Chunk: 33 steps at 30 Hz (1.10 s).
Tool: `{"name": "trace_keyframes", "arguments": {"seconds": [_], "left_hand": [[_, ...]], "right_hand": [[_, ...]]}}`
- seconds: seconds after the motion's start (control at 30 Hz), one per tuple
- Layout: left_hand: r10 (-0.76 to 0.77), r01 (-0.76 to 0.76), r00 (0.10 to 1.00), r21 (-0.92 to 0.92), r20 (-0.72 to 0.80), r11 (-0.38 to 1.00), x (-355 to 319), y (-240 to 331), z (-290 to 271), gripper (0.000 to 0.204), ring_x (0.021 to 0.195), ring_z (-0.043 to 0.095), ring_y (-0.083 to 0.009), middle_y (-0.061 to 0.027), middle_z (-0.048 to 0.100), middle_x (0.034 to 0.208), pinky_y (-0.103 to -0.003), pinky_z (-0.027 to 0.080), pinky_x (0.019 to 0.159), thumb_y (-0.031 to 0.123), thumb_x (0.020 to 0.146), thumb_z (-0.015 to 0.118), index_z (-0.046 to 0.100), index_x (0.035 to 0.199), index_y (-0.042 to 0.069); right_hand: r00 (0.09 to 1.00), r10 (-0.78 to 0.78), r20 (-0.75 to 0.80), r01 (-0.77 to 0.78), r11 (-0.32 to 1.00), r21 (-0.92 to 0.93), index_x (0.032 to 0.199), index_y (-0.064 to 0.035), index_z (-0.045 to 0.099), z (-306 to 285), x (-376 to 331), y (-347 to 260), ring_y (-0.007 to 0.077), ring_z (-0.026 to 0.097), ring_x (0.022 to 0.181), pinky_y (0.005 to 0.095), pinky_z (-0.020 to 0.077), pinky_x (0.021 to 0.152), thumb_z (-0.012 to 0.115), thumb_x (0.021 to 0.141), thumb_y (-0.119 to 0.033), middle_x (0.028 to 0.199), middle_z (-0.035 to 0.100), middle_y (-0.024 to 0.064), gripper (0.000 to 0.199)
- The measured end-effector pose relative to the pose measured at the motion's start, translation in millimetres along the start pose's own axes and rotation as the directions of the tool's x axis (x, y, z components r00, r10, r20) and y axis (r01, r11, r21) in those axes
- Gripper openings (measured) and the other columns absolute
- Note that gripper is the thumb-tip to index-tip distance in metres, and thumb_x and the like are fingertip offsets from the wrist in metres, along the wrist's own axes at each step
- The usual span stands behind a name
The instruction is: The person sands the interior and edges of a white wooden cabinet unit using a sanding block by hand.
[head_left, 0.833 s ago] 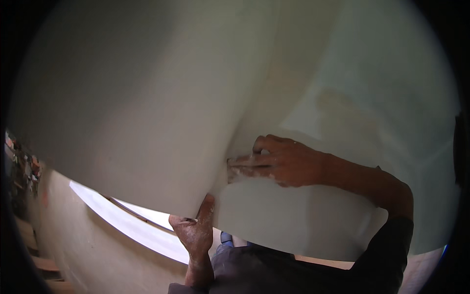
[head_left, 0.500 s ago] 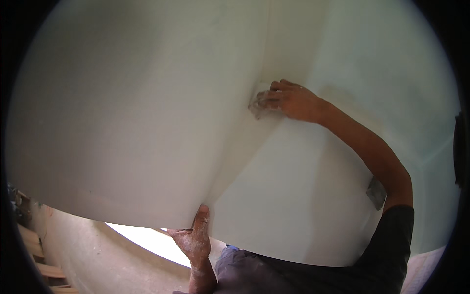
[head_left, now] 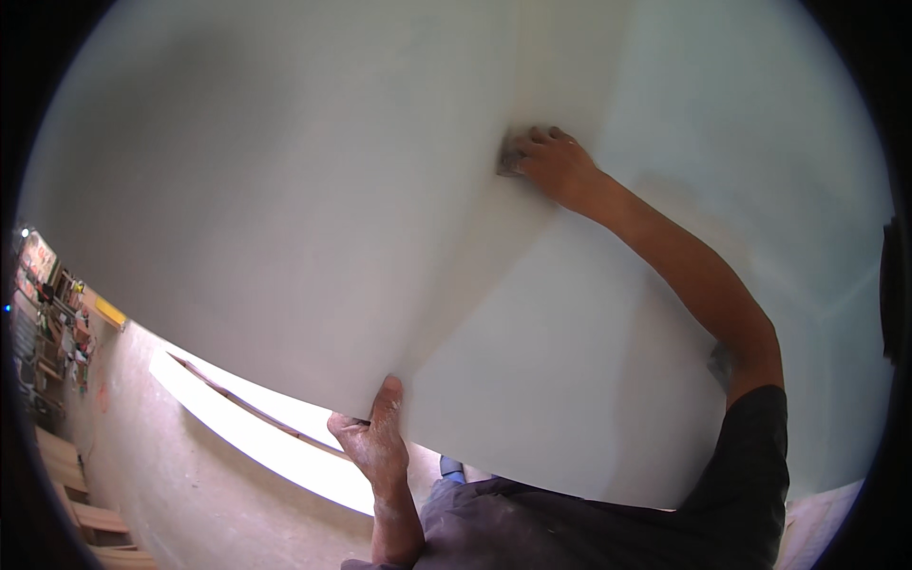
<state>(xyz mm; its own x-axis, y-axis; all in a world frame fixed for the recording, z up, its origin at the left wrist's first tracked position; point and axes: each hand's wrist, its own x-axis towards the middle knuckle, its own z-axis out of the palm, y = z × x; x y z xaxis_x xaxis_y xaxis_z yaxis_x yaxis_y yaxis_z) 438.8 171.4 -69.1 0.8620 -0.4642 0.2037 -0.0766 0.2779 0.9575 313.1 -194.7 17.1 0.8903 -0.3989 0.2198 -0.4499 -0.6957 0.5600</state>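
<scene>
My right hand (head_left: 559, 171) is closed around a small grey pad (head_left: 506, 160) that looks like folded sandpaper. It presses the pad into the inner corner where a large pale panel (head_left: 266, 218) on the left meets another pale surface (head_left: 532, 361). The fingers partly cover the pad. At the near end of that corner, my left hand (head_left: 380, 446) grips the panel's edge. Its thumb lies on the inner face and its other fingers are mostly hidden behind the edge. Whitish dust coats the left hand.
A small dark rectangular patch (head_left: 719, 361) shows beside my right elbow. Below the panel's edge, a bright white strip (head_left: 275, 451) crosses the dusty floor (head_left: 133, 418). Wooden boards (head_left: 62, 461) and cluttered shelving (head_left: 57, 323) stand at the far left, near a yellow object (head_left: 109, 312).
My right hand has moved farther up along the corner with the pad. My left hand keeps its grip on the edge. The view has shifted, showing more floor and clutter at left.
</scene>
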Motion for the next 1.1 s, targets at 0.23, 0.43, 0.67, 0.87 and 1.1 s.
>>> {"name": "trace_keyframes", "arguments": {"seconds": [0.23,0.43,0.67,0.87,1.1], "left_hand": [[0.046,-0.047,0.999,-0.069,-0.012,0.996,2.7,-6.9,4.4,0.020,0.068,0.053,-0.0082,0.0013,0.064,0.073,-0.026,0.041,0.063,0.015,0.090,0.078,0.071,0.083,-0.002],[0.078,-0.077,0.997,-0.067,0.009,0.995,5.4,-7.9,2.9,0.030,0.073,0.057,-0.0097,0.0002,0.066,0.078,-0.026,0.043,0.067,0.027,0.091,0.078,0.072,0.091,-0.002],[0.199,-0.200,0.976,0.007,0.086,0.980,-10.8,10.0,-22.8,0.056,0.100,0.061,-0.0149,-0.0085,0.067,0.106,-0.032,0.048,0.088,0.049,0.096,0.069,0.066,0.115,-0.004],[0.140,-0.151,0.988,0.299,0.057,0.942,-18.6,32.0,-26.5,0.038,0.094,0.067,-0.0197,-0.0093,0.072,0.094,-0.034,0.050,0.088,0.031,0.090,0.080,0.070,0.103,-0.003],[0.248,-0.285,0.939,0.140,0.237,0.948,18.3,57.8,-14.7,0.039,0.091,0.069,-0.0226,-0.0144,0.075,0.097,-0.037,0.053,0.083,0.031,0.094,0.076,0.071,0.109,-0.005]], "right_hand": [[0.989,-0.138,-0.048,0.144,0.977,0.157,0.120,-0.0175,0.070,-47.1,-19.1,-47.5,0.0289,0.055,0.118,0.0408,0.0454,0.103,0.061,0.084,-0.002,0.127,0.063,0.0021,0.040],[0.885,-0.351,-0.305,0.444,0.834,0.328,0.106,-0.0094,0.072,-146.4,-84.3,-172.0,0.0323,0.057,0.118,0.0440,0.0474,0.098,0.064,0.083,-0.017,0.117,0.064,0.0071,0.025],[0.946,-0.306,-0.106,0.319,0.827,0.463,0.117,-0.0051,0.066,-169.0,-88.6,-118.2,0.0284,0.062,0.114,0.0402,0.0539,0.093,0.069,0.079,-0.008,0.118,0.065,0.0093,0.038],[0.987,0.135,0.081,-0.156,0.762,0.629,0.123,-0.0004,0.068,-120.0,-60.2,-4.4,0.0401,0.067,0.099,0.0441,0.0522,0.095,0.060,0.096,-0.007,0.114,0.067,0.0235,0.029],[0.831,0.520,0.197,-0.500,0.544,0.674,0.109,0.0146,0.061,-18.4,-9.2,8.1,0.0407,0.069,0.102,0.0433,0.0564,0.091,0.070,0.092,-0.033,0.108,0.068,0.0307,0.052]]}}
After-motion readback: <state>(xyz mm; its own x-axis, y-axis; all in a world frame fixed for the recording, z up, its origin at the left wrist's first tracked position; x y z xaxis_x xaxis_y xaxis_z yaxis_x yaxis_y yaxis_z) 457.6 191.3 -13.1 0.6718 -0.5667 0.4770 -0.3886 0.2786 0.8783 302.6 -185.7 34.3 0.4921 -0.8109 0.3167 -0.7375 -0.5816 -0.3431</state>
